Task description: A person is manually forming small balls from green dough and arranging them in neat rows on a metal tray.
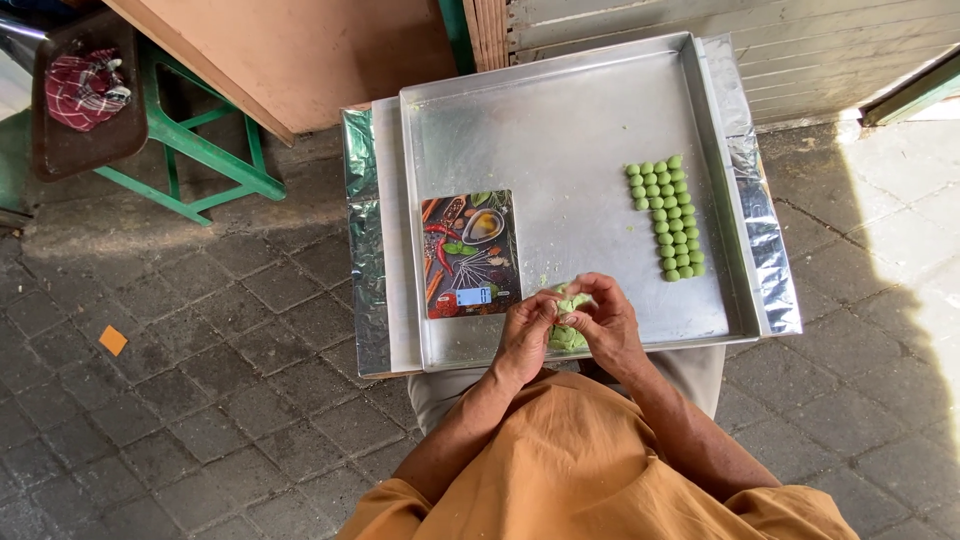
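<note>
Both hands work at the 6 o'clock edge of the metal tray [560, 120]: the left hand [523, 335] and the right hand [604, 318] are closed together around a lump of green dough [568, 320], fingers pinching at its top. At 9 o'clock from the hands lies a kitchen scale [470, 255] with a picture-printed top; at 2 o'clock, well apart, sit rows of small green balls [668, 216]. Probable faults: soft dough sticking to the fingers would give uneven pieces, and the lump, held just over the near rim, could drop off the tray.

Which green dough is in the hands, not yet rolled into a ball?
The lump pinched between left hand and right hand: shapeless, unlike the small balls lined up on the tray.
</note>
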